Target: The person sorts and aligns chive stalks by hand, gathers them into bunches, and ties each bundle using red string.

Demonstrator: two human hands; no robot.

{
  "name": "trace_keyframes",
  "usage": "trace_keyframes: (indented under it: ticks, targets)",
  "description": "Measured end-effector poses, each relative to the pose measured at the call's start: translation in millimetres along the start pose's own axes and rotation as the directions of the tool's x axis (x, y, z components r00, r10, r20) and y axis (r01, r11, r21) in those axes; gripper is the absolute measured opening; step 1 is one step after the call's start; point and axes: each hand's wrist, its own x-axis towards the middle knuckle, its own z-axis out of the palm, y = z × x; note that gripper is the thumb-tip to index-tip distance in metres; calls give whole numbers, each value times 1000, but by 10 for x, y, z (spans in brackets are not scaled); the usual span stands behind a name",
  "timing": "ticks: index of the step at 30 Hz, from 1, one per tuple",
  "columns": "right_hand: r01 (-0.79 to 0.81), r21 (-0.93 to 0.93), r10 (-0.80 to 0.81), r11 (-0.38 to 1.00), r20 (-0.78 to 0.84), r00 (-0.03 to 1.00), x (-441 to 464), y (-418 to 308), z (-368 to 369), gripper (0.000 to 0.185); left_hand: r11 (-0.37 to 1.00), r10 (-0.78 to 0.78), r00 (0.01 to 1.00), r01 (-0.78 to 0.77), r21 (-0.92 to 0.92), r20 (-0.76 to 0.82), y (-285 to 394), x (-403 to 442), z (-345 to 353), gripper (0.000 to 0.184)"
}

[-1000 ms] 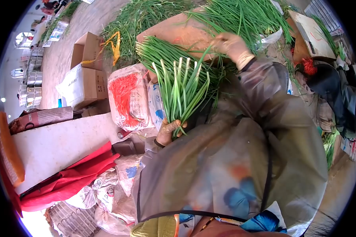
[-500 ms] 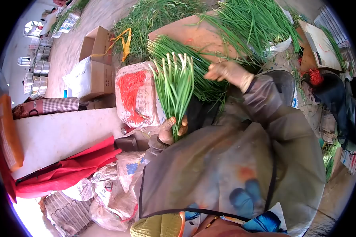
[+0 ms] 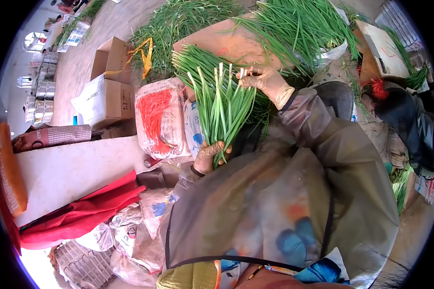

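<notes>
My gloved left hand (image 3: pixel 208 156) is closed round the lower, leafy part of a bunch of chives (image 3: pixel 223 108). The bunch stands upright with its pale stem ends on top, and the stalks fan out. At the bunch's upper right, my gloved right hand (image 3: pixel 270 85) pinches the pale end of a stalk between thumb and fingers. Behind the bunch lies a pile of more chives (image 3: pixel 193 60), partly hidden by the bunch and my right hand. Left of the bunch, red ties (image 3: pixel 153 113) rest on a wrapped package (image 3: pixel 176 103).
A larger heap of chives (image 3: pixel 299 29) sits beyond a brown board (image 3: pixel 226 41), with loose greens (image 3: pixel 178 24) to its left. A cardboard box (image 3: pixel 118 98) stands at the left, near a white tabletop (image 3: pixel 82 168) and red cloth (image 3: pixel 91 207). Plastic bags (image 3: pixel 135 236) lie below.
My right hand has moved left to the top of the bunch and now pinches a stalk end. The bunch has spread wider toward the right, while my left hand keeps its hold.
</notes>
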Motion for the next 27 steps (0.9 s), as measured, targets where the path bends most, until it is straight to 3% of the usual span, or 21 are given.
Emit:
trace_keyframes:
  ticks: [3,5,6,8,10,16,19,22,24,25,26,27]
  targets:
    - [-56,19,54,998,69,996,-50,-72,-92,23,999,-22,993,26,-36,118,38,26,20,28]
    - [-55,62,52,997,43,998,-138,-151,-88,22,998,-46,987,38,58,152,82,24,84,31]
    - [-54,107,52,993,21,998,-164,-171,-98,20,998,-45,987,37,53,155,68,38,66,31]
    - [-69,-8,69,998,-16,998,-102,-98,-205,18,998,-54,988,47,53,147,41,70,21,25]
    - [-128,93,138,987,-105,985,-83,-62,-240,17,995,-89,990,83,60,108,50,76,84,25]
    - [-82,45,90,996,-212,973,-61,52,-264,16,992,-27,997,18,127,70,103,123,225,23]
    - [-100,100,131,990,-381,915,-62,92,-333,15,990,-14,999,7,143,50,74,126,231,21]
    - [18,22,-1,1000,-602,798,82,267,-993,14,988,-16,999,9,154,45,60,57,195,19]
    - [-164,-60,126,985,-400,908,-96,87,-1098,29,995,34,998,-30,96,-46,55,28,157,18]
    - [-309,-77,286,948,-225,932,-200,30,-971,45,995,40,997,-34,97,-65,77,21,159,18]
    - [-471,-24,471,882,74,879,-258,-29,-810,50,995,42,997,-35,93,-67,88,26,156,18]
    - [-322,-189,354,928,176,918,-402,-66,-561,52,992,39,999,-35,117,-27,104,52,153,18]
